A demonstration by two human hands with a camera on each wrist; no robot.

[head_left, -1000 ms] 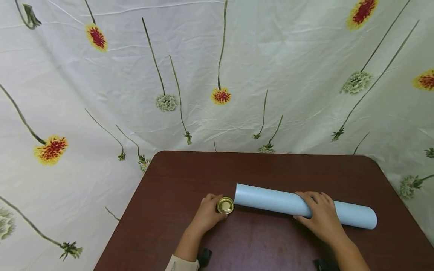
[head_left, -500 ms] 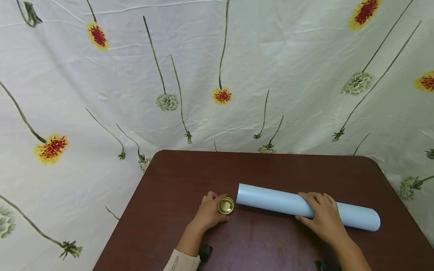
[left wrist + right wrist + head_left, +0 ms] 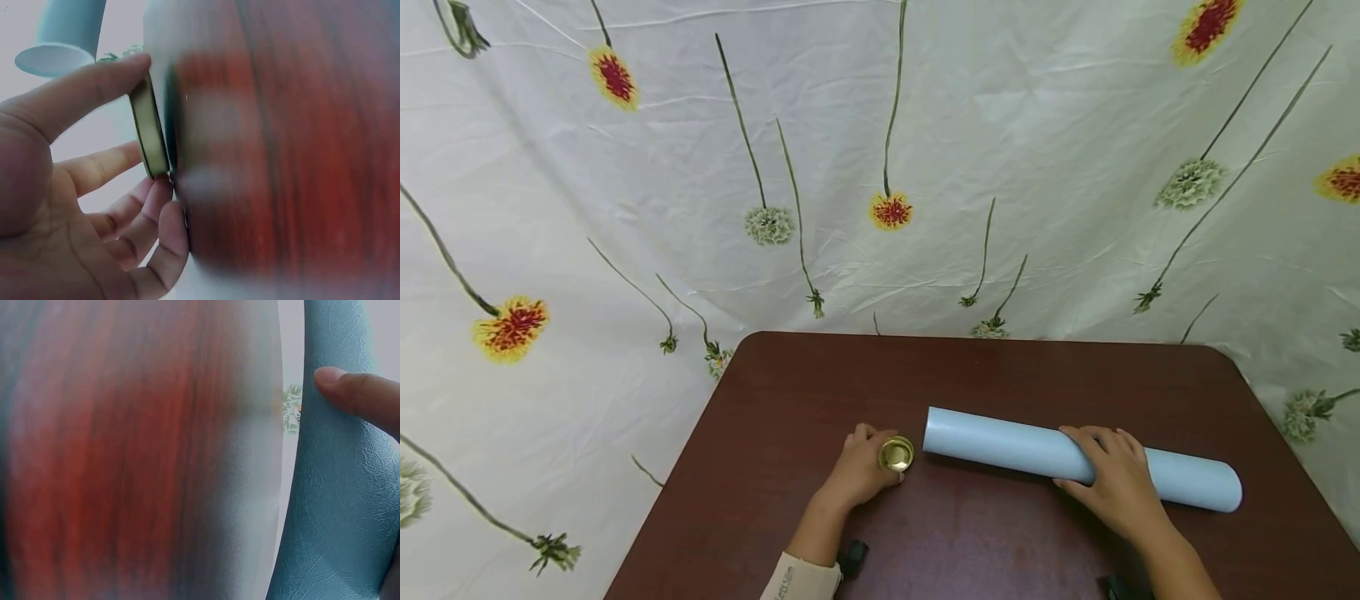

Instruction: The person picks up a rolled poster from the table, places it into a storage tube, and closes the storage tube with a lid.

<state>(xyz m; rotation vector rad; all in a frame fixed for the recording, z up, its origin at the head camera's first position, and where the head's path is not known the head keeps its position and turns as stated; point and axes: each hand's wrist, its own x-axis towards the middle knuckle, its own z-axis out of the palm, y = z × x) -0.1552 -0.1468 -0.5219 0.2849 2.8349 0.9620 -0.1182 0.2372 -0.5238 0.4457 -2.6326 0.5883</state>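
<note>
My left hand [image 3: 857, 468] pinches a shallow round gold-coloured lid [image 3: 896, 455] between thumb and fingers, its hollow side facing up. In the left wrist view the thumb presses one edge of the lid [image 3: 149, 128], which is held close over the table surface. To its right lies a long light-blue tube [image 3: 992, 438], its left end a short gap away from the lid. My right hand [image 3: 1108, 479] grips the tube right of its middle, thumb on the near side and fingers over the top. The right wrist view has the thumb [image 3: 353, 394] against the tube's wrinkled surface.
A dark reddish-brown table [image 3: 820, 375] with rounded corners bears both things. Behind and beside it hangs a white flower-printed cloth [image 3: 835, 167]. Small black devices [image 3: 853, 558] sit at the wrists.
The tube and my right hand have shifted slightly to the right in view. The lid has tilted a little in my left hand over the last half second, so more of its inner wall shows.
</note>
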